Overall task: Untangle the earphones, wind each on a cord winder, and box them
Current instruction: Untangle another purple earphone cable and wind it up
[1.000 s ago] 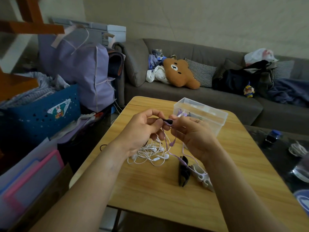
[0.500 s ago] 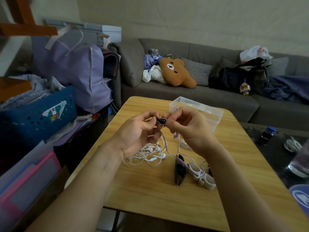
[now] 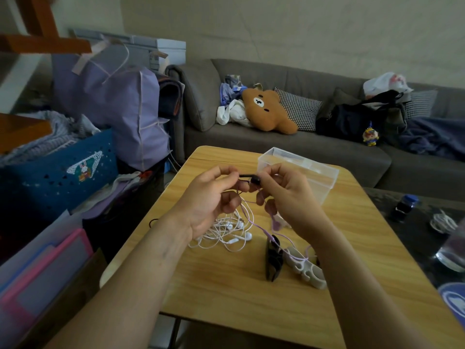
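since a second ago the black earbud point(image 3: 254, 180) has been lifted a little higher and pulled out from between the hands, so its short stem now shows. near the front edge the table point(image 3: 226, 298) has a wide bare stretch of wood. further in, the black cord winder point(image 3: 273, 260) stands on its edge, its length running toward the viewer, and the pale cord winder point(image 3: 305, 267) lies just beside it on the right, partly under the right forearm. the white earphones point(image 3: 226, 234) sit in a loose tangle under the left wrist. the purple cord point(image 3: 251, 219) hangs from the hands down to the winders. the left hand point(image 3: 208, 200) pinches the earbud's stem with curled fingers; the right hand point(image 3: 285, 195) pinches the bud end. the earbud lies level, long axis left to right, above the table's middle. the clear box point(image 3: 324, 177) stands open behind the right hand, near the far edge. beyond is the sofa point(image 3: 327, 152).
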